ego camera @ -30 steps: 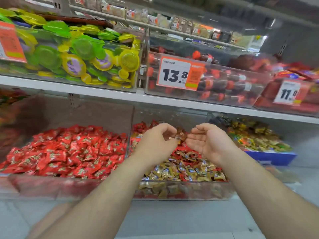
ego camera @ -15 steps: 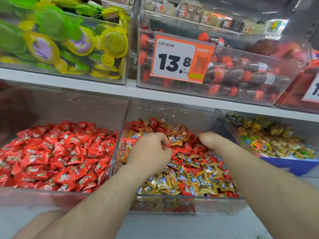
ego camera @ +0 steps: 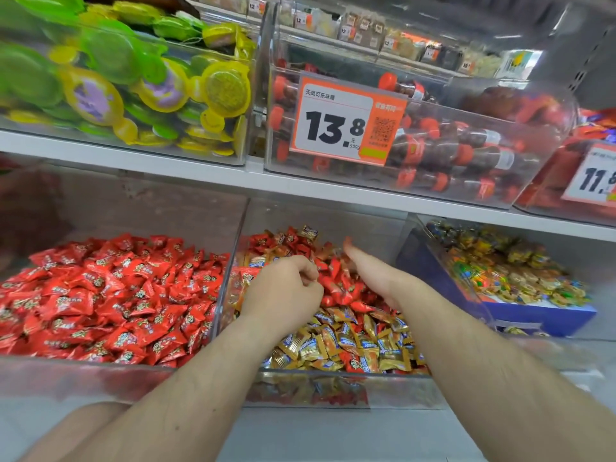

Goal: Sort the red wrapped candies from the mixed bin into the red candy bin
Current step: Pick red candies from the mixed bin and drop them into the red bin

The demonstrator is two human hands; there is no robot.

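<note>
Head view: both hands (ego camera: 283, 288) in mixed bin (ego camera: 333, 391)

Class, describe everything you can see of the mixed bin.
The mixed bin is a clear plastic box on the lower shelf, between the red bin and a blue box. Red candies pile at its back, gold ones in front. The left hand, fingers curled, and the right hand reach into it.
</note>
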